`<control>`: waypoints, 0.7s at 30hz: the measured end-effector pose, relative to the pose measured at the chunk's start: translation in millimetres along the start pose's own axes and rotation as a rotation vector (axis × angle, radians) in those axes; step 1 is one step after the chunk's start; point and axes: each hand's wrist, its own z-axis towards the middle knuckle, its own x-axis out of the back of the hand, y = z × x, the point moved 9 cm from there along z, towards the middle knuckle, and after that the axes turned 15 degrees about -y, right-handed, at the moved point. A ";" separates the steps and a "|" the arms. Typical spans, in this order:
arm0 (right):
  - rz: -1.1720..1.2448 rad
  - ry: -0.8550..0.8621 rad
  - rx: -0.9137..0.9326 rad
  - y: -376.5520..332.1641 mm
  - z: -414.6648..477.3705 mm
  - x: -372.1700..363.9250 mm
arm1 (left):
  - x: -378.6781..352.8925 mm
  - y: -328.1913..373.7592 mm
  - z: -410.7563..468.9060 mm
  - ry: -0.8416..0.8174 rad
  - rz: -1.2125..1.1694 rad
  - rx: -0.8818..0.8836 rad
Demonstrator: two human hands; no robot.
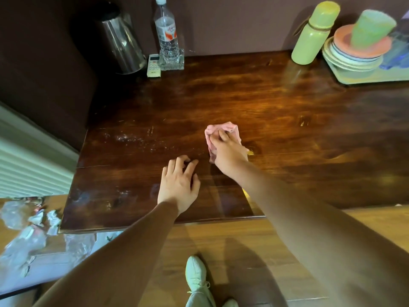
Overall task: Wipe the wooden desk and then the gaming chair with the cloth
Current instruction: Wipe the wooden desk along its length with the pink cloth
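A person's right hand grips the pink cloth mid-wipe on the wooden desk, left hand resting open; the dusty streak to the left likely needs the next pass.

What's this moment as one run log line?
phase: wiping wooden desk | right hand: holds pink cloth on desk | left hand: rests on desk, empty

The cloth lies mid-worktop under the right hand, and the left hand sits just left of it, nearer the front edge. At the back left stand a kettle, a remote and a bottle. At the back right a flask stands beside a tray of stacked plates.
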 end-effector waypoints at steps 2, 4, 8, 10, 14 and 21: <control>0.037 -0.023 -0.020 2.7 11.9 2.7 | 1.5 -0.4 0.9 0.002 -0.004 0.007; 0.021 -0.044 -0.045 3.0 2.1 -4.0 | 3.8 0.1 -0.6 -0.002 -0.013 0.015; 0.043 0.008 -0.047 -4.5 -61.2 -31.1 | 8.0 2.1 -1.8 -0.025 -0.046 0.003; 0.023 -0.024 0.000 -12.6 -91.9 -53.2 | 8.0 3.3 -4.0 -0.048 -0.049 0.011; -0.040 -0.050 0.043 -18.2 -119.7 -74.3 | 8.4 4.4 -4.6 -0.053 -0.048 0.019; 0.038 -0.001 0.004 -3.5 -35.6 -21.9 | 6.2 -0.5 -2.0 0.013 -0.045 -0.003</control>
